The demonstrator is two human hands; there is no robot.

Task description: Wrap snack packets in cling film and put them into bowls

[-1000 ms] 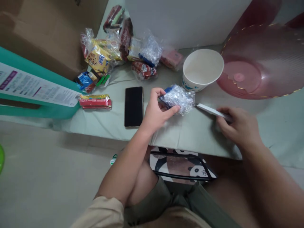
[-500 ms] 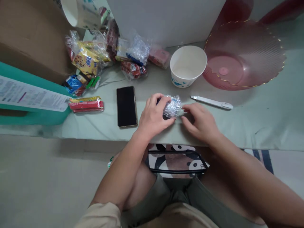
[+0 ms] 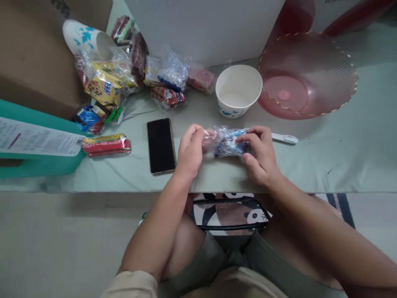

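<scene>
A small blue-and-silver snack packet in clear plastic wrap (image 3: pixel 231 142) lies on the cloth-covered table between my hands. My left hand (image 3: pixel 191 149) is closed, pinching the loose clear end of the wrap at the packet's left side. My right hand (image 3: pixel 260 155) curves over the packet's right end, its fingertips resting on top and its thumb near the front edge. Just beyond my right hand lies a white utility knife (image 3: pixel 285 138), its left part hidden behind the fingers. A black phone (image 3: pixel 161 145) lies flat to the left of my left hand.
A white paper bowl (image 3: pixel 238 89) stands behind the packet, beside a pink ribbed plastic bowl (image 3: pixel 310 78). Wrapped snacks (image 3: pixel 105 87) heap at the back left around a tipped paper cup (image 3: pixel 87 39). Red-and-yellow packets (image 3: pixel 107 145) lie beside a teal box (image 3: pixel 40 140).
My left hand has gone from covering the packet to pinching its wrap on the left. My right hand now lies over the right end, and more blue shows. The view has shifted slightly.
</scene>
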